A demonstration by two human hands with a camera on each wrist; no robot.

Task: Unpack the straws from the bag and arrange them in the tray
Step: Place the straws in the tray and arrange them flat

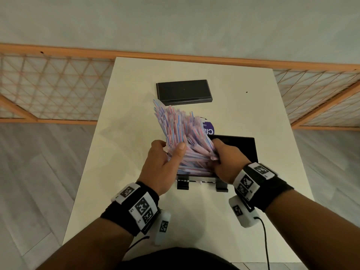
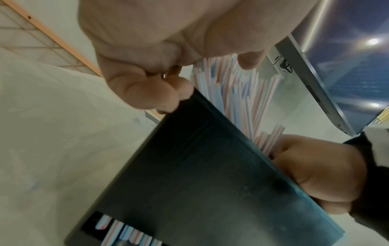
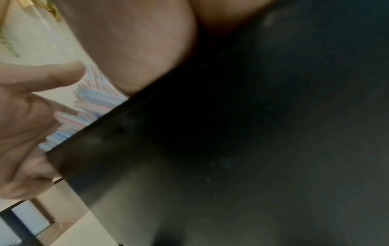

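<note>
A thick bundle of pink, blue and white striped straws (image 1: 181, 131) fans upward over a black tray (image 1: 243, 151) on the white table. My left hand (image 1: 167, 158) grips the bundle's left side, thumb across the front. My right hand (image 1: 224, 158) grips its lower right end inside the tray. In the left wrist view the straws (image 2: 238, 93) rise behind the tray's black wall (image 2: 189, 183), and straw ends show through a slot low in that wall. The right wrist view shows straws (image 3: 92, 106) past the dark tray wall (image 3: 252, 149). A purple-labelled bag (image 1: 207, 128) lies behind the straws.
A second black box or lid (image 1: 183, 92) lies farther back on the table (image 1: 136, 114). The tray stands on two black feet (image 1: 222, 187). A wooden lattice screen (image 1: 50, 88) runs behind the table, with grey floor on both sides.
</note>
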